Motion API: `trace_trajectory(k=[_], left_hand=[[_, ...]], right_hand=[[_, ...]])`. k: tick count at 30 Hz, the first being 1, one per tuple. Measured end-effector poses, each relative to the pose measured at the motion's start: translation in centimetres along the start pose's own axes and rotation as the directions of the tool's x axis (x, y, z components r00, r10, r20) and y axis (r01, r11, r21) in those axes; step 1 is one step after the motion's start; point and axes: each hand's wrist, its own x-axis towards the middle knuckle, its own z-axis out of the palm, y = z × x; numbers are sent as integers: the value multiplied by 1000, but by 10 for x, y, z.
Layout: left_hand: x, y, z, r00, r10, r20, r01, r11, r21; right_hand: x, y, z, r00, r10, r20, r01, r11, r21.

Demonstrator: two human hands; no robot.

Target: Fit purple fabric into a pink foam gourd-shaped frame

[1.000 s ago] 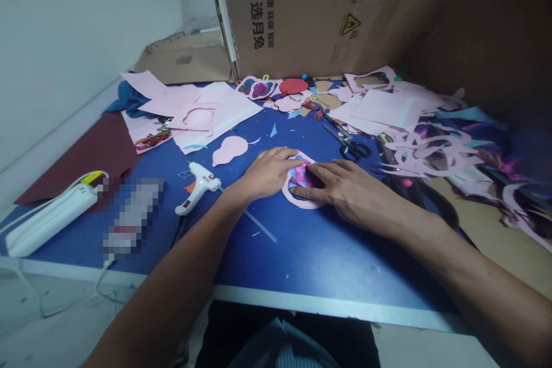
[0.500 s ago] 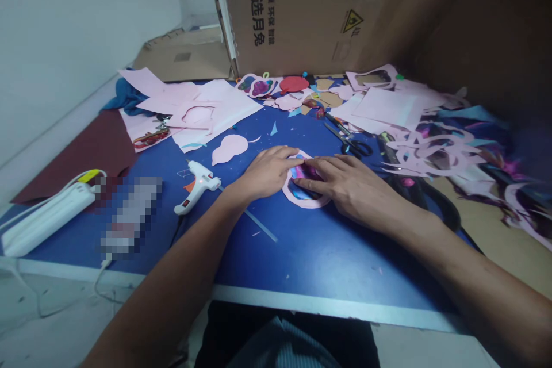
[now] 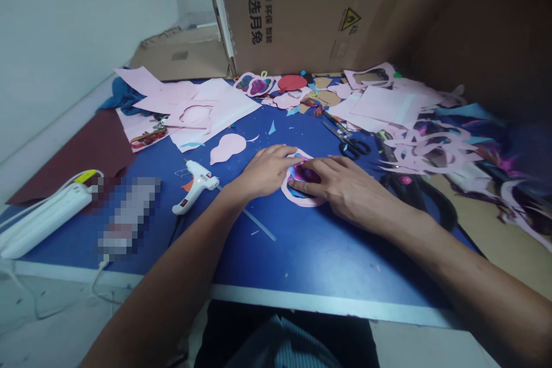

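A pink paper cutout [image 3: 304, 202] with a shiny purple and blue patterned middle lies flat on the blue table [image 3: 276, 264]. My left hand [image 3: 264, 173] rests on its left edge with the fingers stretched out and lying flat. From the right, my right hand [image 3: 347, 184] presses on the patterned middle, fingers extended and thumb apart; it covers much of the right side. Left of my hands lies a white glue gun [image 3: 198, 179] with a clear glue stick [image 3: 260, 224] behind it. A pink gourd-shaped paper piece [image 3: 229, 148] sits just beyond my left hand.
Black scissors [image 3: 351, 144] lie beyond my right hand. Pink paper sheets [image 3: 224, 104] and cut scraps [image 3: 435, 149] spread along the back and right. A power strip [image 3: 49, 218] with cables is at the left. A large cardboard box [image 3: 297, 17] stands behind.
My right hand's fingers have shifted slightly over the patterned middle, the thumb moving a little left. My left hand stays in place on the cutout. The view has shifted slightly.
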Motion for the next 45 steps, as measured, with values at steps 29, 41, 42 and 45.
trace_trajectory(k=[29, 41, 42, 45], left_hand=[[-3, 0, 0, 999, 43, -31, -44, 999, -18], [-3, 2, 0, 1000, 17, -20, -18, 1000, -23], [-3, 2, 0, 1000, 16, -22, -17, 1000, -24], [-3, 1, 0, 999, 21, -27, -22, 999, -24]], right_hand=[[-11, 8, -13, 996, 33, -81, -2, 935, 355], [-7, -2, -7, 997, 19, -79, 6, 953, 304], [-6, -3, -7, 996, 14, -84, 12, 954, 301], [-5, -4, -7, 994, -2, -107, 35, 952, 305]])
